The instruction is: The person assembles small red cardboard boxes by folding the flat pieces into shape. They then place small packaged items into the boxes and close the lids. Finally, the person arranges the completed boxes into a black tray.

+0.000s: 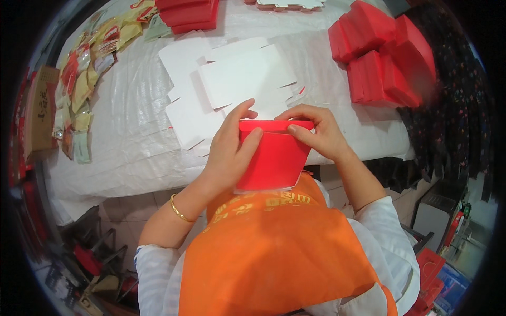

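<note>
Between my two hands is a red cardboard box (pixel 274 160), held in front of my orange apron at the table's near edge. A narrow folded strip runs along its far side, and a pale edge shows at the near side. My left hand (pixel 234 145) grips the left side, thumb lying on the red face. On the right, my right hand (pixel 319 131) pinches the far strip, thumb on the near side and fingers curled over behind. Just beyond the hands lie flat white box blanks (pixel 242 71) with slots and tabs, overlapping on the table.
The table (pixel 137 121) wears a white plastic cover. Folded red boxes (pixel 379 58) are piled at the far right, with more red boxes (pixel 188 15) at the far left. Small snack packets (pixel 84 79) line the left edge beside a brown carton (pixel 42 110). Dark floral fabric (pixel 453 89) hangs right.
</note>
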Tool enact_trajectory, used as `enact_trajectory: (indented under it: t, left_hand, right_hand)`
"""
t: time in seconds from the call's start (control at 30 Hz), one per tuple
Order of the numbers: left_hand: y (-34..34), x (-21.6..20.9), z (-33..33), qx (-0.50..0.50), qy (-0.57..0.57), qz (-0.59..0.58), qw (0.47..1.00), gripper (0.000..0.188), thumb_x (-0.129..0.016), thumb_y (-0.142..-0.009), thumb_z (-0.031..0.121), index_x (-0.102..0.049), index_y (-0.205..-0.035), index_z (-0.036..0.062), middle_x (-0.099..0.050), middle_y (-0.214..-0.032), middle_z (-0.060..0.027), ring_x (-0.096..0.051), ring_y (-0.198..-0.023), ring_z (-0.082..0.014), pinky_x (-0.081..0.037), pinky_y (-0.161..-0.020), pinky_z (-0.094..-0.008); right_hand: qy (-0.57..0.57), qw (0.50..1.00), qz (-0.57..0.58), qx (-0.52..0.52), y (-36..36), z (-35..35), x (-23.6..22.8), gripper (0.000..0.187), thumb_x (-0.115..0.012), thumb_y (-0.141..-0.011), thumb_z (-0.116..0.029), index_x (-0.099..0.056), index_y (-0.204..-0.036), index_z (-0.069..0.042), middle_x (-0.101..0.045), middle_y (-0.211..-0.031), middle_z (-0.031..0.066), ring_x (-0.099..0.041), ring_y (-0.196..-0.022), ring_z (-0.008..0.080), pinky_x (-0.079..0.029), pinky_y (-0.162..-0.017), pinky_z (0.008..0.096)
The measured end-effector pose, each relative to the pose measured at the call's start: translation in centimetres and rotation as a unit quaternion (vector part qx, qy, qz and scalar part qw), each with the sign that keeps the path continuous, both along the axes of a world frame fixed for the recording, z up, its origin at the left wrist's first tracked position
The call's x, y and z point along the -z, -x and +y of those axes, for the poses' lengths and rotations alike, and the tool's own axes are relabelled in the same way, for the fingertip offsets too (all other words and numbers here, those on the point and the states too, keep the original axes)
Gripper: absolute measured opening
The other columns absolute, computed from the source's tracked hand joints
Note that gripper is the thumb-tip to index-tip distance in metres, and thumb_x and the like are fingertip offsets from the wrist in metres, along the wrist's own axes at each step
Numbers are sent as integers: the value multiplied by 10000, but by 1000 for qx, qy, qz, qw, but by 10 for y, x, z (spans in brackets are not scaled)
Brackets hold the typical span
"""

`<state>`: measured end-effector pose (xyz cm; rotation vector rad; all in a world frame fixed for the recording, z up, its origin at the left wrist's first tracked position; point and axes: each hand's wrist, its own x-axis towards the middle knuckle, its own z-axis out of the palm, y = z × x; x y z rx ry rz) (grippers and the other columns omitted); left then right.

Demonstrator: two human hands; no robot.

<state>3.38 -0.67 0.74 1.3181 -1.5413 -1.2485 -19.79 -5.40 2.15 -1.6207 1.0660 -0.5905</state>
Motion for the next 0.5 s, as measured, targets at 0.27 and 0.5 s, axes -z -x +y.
enact_trajectory:
  t: [0.27, 0.5]
  left_hand:
    - [-8, 7, 2, 22, -2, 1, 1000, 575, -552, -968, 167, -318, -1482, 55, -538, -1222, -142, -550, -1100, -220, -441, -977, -355]
    - [-21, 15, 7, 99, -5, 47, 994, 781, -590, -961, 175, -111, -1569, 73, -480, -1314, -179, -518, -1206, -278, -393, -1062, -388]
  right_hand:
    - [123, 987, 7, -107, -2, -10, -4, 366, -583, -829, -62, -712, -1171, -47, -707, -1117, 125, -669, -995, 230, -513, -858, 315]
    - [40, 982, 22, -184, -10, -22, -15, 336, -581, -866, -121, -689, -1176, -49, -680, -1151, 105, -657, -990, 217, -532, -837, 340]
